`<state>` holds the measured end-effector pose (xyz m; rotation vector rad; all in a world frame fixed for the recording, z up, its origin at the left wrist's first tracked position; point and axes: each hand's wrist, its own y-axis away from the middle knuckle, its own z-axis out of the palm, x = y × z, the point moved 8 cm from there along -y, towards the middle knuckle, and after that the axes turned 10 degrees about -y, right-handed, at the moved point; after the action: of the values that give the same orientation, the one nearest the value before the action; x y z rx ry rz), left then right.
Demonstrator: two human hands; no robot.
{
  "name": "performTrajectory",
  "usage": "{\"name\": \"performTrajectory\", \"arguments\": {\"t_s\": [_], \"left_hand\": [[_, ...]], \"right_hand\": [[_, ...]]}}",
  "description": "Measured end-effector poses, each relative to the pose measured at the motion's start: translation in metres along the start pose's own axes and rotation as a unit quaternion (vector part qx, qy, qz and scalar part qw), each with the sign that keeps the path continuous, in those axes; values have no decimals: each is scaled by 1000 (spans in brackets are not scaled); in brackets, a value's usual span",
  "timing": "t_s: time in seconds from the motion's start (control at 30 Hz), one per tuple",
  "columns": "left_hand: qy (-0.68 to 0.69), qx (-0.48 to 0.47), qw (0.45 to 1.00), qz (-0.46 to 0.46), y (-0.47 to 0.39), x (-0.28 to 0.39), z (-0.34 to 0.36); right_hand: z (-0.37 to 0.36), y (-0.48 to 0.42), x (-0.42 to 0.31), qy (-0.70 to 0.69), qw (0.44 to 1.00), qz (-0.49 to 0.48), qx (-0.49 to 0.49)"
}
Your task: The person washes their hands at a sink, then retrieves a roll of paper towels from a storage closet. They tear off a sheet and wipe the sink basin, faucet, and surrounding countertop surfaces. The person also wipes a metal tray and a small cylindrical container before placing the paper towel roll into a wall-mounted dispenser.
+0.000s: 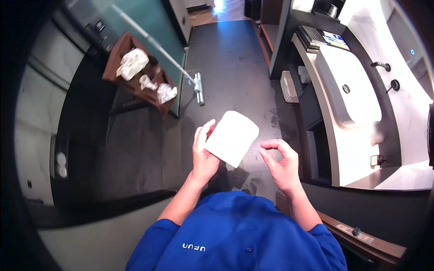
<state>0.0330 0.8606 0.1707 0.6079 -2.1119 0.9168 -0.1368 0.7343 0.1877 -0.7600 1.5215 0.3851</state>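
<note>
My left hand (205, 152) holds a white paper roll (233, 137) from its left side, in front of my body and above the dark tiled floor (227, 64). The roll is so bright that its surface detail is lost; one end looks rounded, and a straight paper edge lies nearest me. To the right of the roll, apart from it, is my right hand (283, 161). Its thumb and forefinger are curved with a small gap between their tips, and I see nothing in it.
A squeegee-type mop (198, 88) leans by a glass panel (169, 30). Left of it, a brown bin (112, 66) contains crumpled white material (134, 63). On the right, a counter (354, 155) carries a white basin (349, 78); a woven basket (288, 88) stands below.
</note>
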Motion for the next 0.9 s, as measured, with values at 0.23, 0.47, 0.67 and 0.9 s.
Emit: {"name": "performTrajectory", "arguments": {"t_s": [0.23,0.47,0.67,0.9], "left_hand": [[366,-133,913,-122,-147,-59,101],[541,-320,736,-250,-240,-61,203],[505,-336,751,-263,-295,-73,282],[399,-219,873,-175,-393,-21,315]], "right_hand": [[-10,-109,31,-52,988,56,137],[-61,-222,-26,226,933,-143,240],[-107,-285,-9,221,920,-221,236],[-185,-358,19,125,943,-193,242]]}}
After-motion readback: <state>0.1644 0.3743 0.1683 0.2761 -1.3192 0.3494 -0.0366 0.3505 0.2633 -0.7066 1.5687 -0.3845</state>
